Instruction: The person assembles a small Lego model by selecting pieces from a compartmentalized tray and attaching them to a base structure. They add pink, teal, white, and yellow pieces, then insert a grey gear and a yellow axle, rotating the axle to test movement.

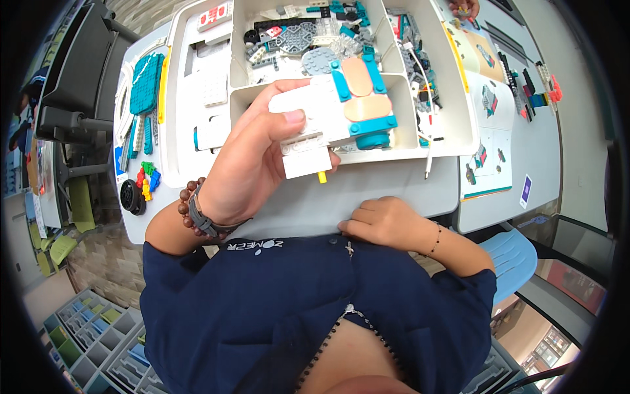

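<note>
My left hand (pixel 243 154) is closed around a white, teal and peach brick-built model (pixel 328 108), lifted above the near edge of the parts tray. The thumb lies on its white top, and other fingers are hidden beneath. Two peach oval pieces (pixel 357 75) sit between teal bricks at its far right end. A white block (pixel 307 162) with a small yellow peg (pixel 322 177) juts from its near side. My right hand (pixel 386 223) rests at the table's front edge, fingers curled under, with nothing visible in it.
The white tray (pixel 453 141) holds sorted grey, teal and white pieces; a white cable (pixel 430 148) hangs over its front. Left lie a teal plate (pixel 146 84), black wheel (pixel 132 197) and coloured figures (pixel 146 182). Right are an open booklet (pixel 502 125) and another person's hand (pixel 463 8).
</note>
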The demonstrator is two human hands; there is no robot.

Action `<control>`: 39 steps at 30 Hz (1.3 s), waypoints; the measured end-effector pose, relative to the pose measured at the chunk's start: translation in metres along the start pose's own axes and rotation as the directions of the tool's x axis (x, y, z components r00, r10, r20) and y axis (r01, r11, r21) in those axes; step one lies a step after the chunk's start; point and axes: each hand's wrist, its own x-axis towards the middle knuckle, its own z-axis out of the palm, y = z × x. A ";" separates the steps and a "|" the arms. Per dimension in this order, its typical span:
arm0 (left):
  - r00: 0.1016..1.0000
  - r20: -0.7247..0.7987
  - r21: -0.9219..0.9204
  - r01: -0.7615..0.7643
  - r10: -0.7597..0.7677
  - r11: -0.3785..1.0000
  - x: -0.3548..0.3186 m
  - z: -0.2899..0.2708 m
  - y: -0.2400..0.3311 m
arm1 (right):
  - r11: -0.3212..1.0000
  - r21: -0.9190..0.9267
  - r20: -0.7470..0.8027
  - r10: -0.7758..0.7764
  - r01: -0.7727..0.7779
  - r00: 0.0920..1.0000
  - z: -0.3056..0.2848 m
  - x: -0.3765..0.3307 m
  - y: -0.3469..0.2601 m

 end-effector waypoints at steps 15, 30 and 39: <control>0.999 -0.033 -0.070 -0.021 0.019 0.997 -0.006 0.003 0.004 | 0.405 0.904 -0.411 0.732 0.139 0.544 -0.107 -0.033 0.002; 0.990 -0.015 -0.038 -0.144 0.144 0.989 0.019 0.037 -0.006 | 0.072 0.946 -0.281 0.673 0.317 0.684 -0.142 -0.007 0.064; 0.991 0.070 -0.175 -0.098 0.112 0.980 0.041 0.062 -0.007 | 0.325 0.913 -0.392 0.530 0.247 0.752 -0.152 0.015 0.049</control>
